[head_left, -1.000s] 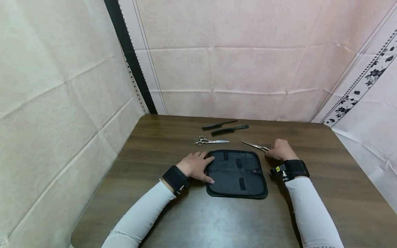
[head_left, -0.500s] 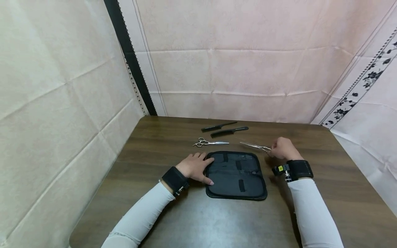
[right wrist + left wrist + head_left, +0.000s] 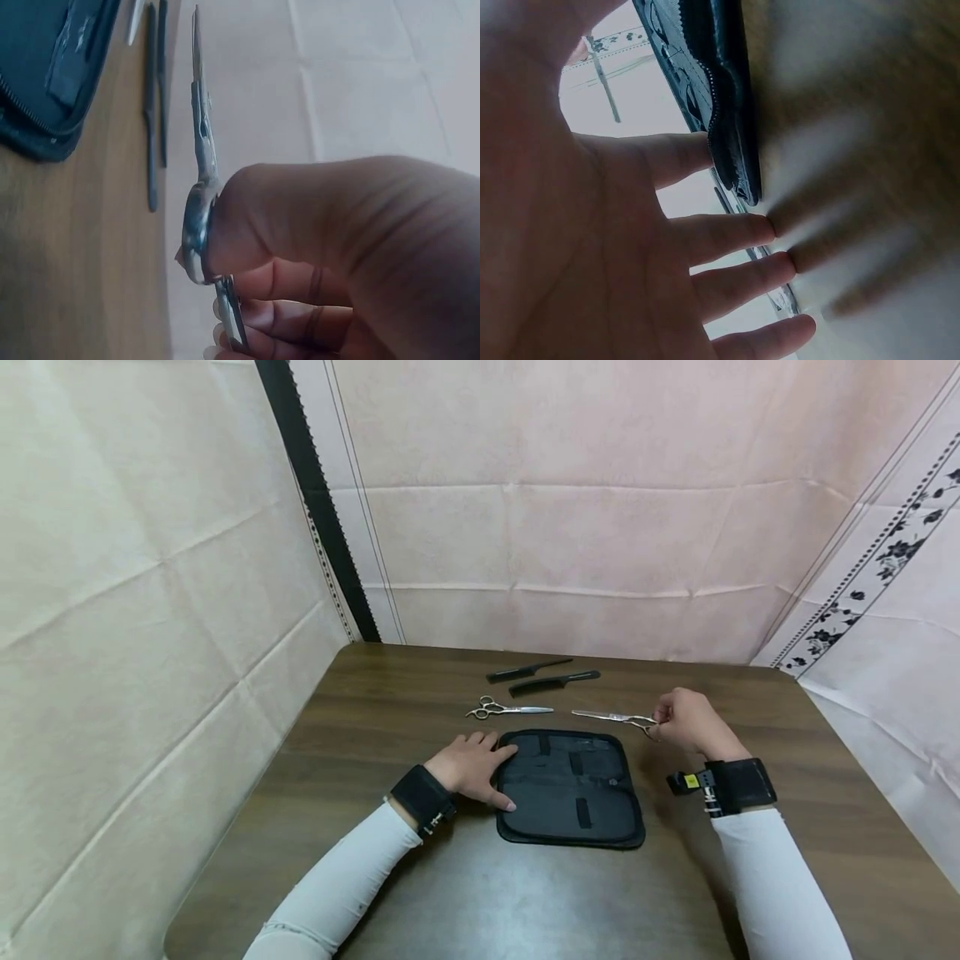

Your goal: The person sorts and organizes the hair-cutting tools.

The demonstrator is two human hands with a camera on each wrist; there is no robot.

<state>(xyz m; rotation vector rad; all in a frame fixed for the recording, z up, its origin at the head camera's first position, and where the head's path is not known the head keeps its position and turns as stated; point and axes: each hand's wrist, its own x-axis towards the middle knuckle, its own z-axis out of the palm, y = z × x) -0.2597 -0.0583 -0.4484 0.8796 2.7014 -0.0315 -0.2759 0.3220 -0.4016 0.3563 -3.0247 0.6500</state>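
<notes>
A black zip case (image 3: 558, 818) lies spread flat on the wooden table, its inner straps showing. My left hand (image 3: 468, 767) rests at its left edge with fingers extended; the left wrist view has one finger against the zipped rim (image 3: 731, 142) and other fingertips on the table. In my right hand (image 3: 692, 724), right of the case, I grip silver scissors (image 3: 615, 717) by the finger loops, blades pointing left. The right wrist view shows thumb and fingers around the scissors' handles (image 3: 196, 236), raised off the table. A second pair of scissors (image 3: 513, 709) lies behind the case.
Two black combs, a thinner one (image 3: 517, 673) and a wider one (image 3: 551, 683), lie behind the second scissors. The wooden table (image 3: 360, 727) ends at the back against a pale cloth wall (image 3: 600, 543), and another cloth (image 3: 150, 652) hangs at the left.
My right hand has moved slightly right and the scissors' blades have swung to lie more level across the view. My left hand and the case have stayed in place.
</notes>
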